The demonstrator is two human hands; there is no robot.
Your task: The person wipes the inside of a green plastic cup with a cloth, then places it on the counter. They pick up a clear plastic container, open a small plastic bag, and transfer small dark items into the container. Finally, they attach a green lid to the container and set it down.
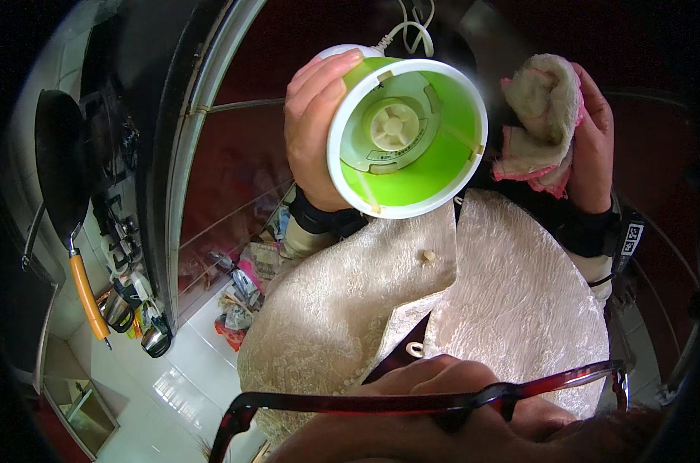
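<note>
My left hand point(313, 127) is wrapped around the side of a blender base point(450, 181), bright green with a white rim. Its open end is tilted toward me, so the cream drive coupling point(395, 126) shows deep inside. A coiled white power cord point(402, 35) trails from its far side. To the right, my right hand point(595, 147) grips a bunched beige cloth point(547, 108) with pink edging. The cloth is folded over on itself and hangs a little apart from the rim. Most of my right fingers are hidden behind it.
A dark pan point(60, 162) with an orange handle is at the far left, with ladles point(157, 338) and other utensils nearby. Crumpled bags point(242, 297) lie by the dark red cabinet point(234, 177). White tiles point(172, 393) cover the floor at lower left.
</note>
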